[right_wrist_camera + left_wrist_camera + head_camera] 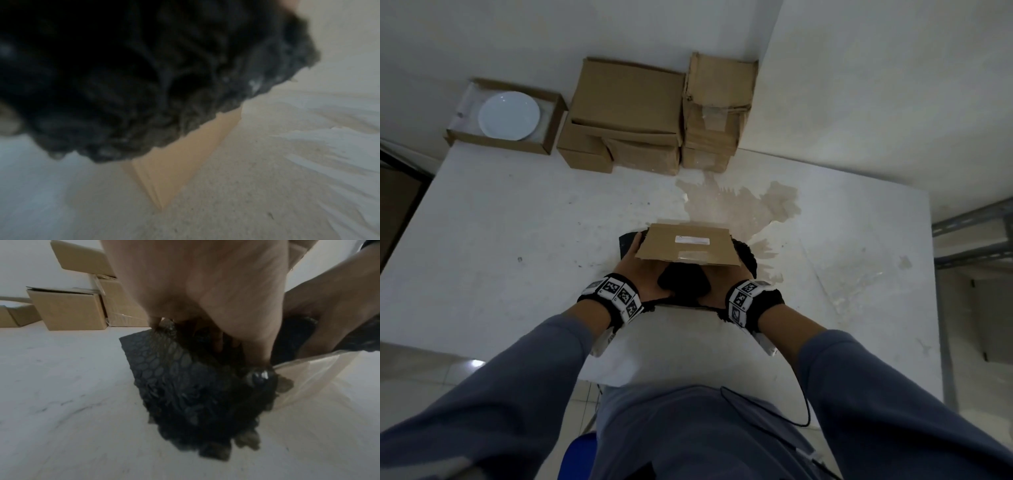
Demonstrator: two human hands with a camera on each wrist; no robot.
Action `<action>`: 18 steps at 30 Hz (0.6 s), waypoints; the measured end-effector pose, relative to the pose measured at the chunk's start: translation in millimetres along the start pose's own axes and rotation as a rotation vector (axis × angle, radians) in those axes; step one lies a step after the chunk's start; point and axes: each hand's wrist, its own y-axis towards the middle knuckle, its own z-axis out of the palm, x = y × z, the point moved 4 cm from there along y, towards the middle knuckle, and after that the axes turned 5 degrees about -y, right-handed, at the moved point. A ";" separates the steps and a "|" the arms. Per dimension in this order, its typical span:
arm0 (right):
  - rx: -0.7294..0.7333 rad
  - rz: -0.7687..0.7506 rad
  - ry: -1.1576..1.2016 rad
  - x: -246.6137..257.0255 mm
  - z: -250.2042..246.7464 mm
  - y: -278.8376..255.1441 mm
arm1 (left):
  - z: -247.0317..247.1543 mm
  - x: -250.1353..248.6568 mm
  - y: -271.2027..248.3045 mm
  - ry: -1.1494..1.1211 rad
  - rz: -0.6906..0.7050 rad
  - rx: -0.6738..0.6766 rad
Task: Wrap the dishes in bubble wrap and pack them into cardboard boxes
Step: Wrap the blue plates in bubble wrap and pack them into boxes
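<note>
Black bubble-wrapped bundle (683, 284), gripped by left hand (643, 274) and right hand (722, 291), lies crosswise under a cardboard flap (688, 248).

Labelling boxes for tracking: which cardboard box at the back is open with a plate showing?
The far-left box: open top, white plate inside. The stacked boxes beside it are closed.

Left hand (205, 293) gripping black bubble wrap (185, 386) from above, right hand (337, 308) just beside, pale worktop (61, 394) below, stacked cardboard boxes (68, 309) behind.
</note>
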 end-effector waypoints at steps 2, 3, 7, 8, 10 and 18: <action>-0.005 0.031 0.024 -2.0 1.2 -1.3 | -0.8 -0.5 1.2 0.014 -0.012 0.001; 0.009 0.030 0.029 -2.2 3.8 -0.7 | -1.4 -2.0 0.1 0.005 -0.006 0.016; 0.032 0.035 0.053 -1.7 7.5 6.4 | -4.6 -3.0 0.3 0.012 0.033 -0.002; 0.024 0.046 0.038 -1.7 6.1 7.1 | -4.5 -3.2 1.3 0.028 0.037 -0.012; 0.032 0.075 0.041 -4.0 3.9 3.3 | -1.8 -2.6 2.4 0.054 0.039 -0.008; -0.003 0.072 -0.046 2.4 6.4 7.9 | -3.7 -0.8 7.9 0.060 0.081 0.025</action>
